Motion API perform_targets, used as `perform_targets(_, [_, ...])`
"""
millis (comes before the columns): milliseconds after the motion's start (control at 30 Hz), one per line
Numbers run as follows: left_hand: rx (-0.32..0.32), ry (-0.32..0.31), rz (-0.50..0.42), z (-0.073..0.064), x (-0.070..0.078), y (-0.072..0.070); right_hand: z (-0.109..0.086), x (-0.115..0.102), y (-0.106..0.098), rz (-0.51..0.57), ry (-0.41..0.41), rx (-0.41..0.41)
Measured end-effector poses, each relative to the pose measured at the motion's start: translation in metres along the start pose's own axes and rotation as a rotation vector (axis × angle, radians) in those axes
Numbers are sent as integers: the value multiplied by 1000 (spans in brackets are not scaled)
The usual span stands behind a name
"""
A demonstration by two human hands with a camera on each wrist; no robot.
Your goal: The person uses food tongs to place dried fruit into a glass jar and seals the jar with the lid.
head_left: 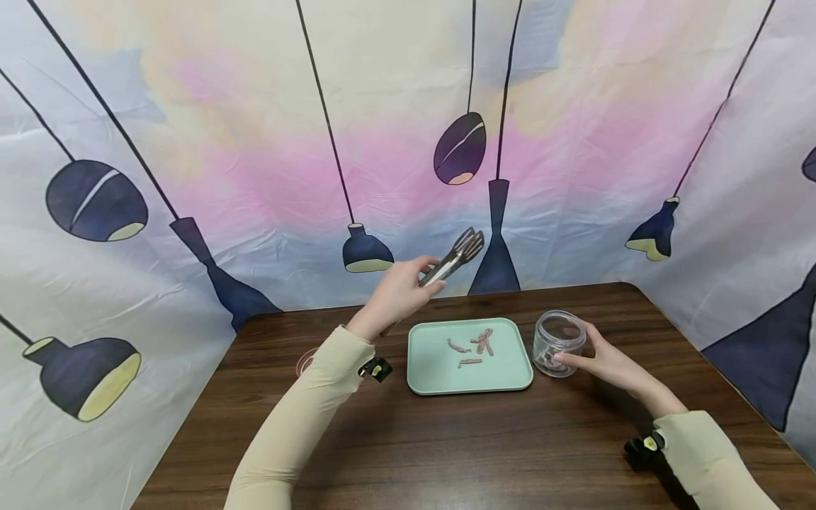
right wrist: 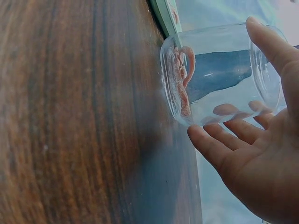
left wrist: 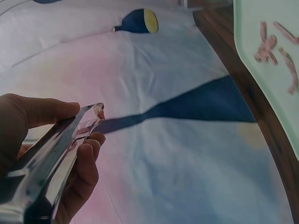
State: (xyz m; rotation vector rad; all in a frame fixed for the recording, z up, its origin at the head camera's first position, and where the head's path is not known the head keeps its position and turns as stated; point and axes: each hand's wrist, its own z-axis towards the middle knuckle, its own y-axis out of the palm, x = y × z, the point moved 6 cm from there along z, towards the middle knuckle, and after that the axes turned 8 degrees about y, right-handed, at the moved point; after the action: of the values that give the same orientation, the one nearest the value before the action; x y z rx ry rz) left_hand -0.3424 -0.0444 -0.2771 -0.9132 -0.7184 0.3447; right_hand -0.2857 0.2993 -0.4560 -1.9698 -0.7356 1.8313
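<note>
My left hand (head_left: 397, 289) grips metal tongs (head_left: 448, 263), raised near the table's back edge, left of and above the tray. Their slotted ends point up and right in the head view. In the left wrist view, thumb and fingers pinch both arms of the tongs, and a pinkish-brown patch shows at the far end. My right hand (head_left: 608, 363) holds a clear jar (head_left: 544, 346) from its right side, thumb across the front. Several pinkish strips (right wrist: 182, 88) lie at the jar's bottom. More pinkish strips (head_left: 482, 341) lie on the pale green tray (head_left: 428, 372).
The tray stands midway across the dark wooden table (head_left: 472, 446), just left of the jar. A thin pink ring-shaped thing (head_left: 304, 361) lies on the left, partly behind my left sleeve. A cloth backdrop (head_left: 287, 191) printed with lamps hangs behind the table.
</note>
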Motion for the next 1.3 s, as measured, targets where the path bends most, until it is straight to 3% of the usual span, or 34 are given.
perform_targets(300, [-38, 36, -13, 16, 29, 19, 0, 1, 2, 10, 8, 1])
perform_targets(500, [-70, 117, -11, 23, 44, 32, -2, 0, 0, 29, 13, 4])
perform_targets(933, [-182, 158, 5, 21, 56, 69, -2, -3, 2, 62, -18, 30])
perform_targets(1300, [-279, 184, 45, 23, 68, 106, -2, -7, -4, 55, 3, 56])
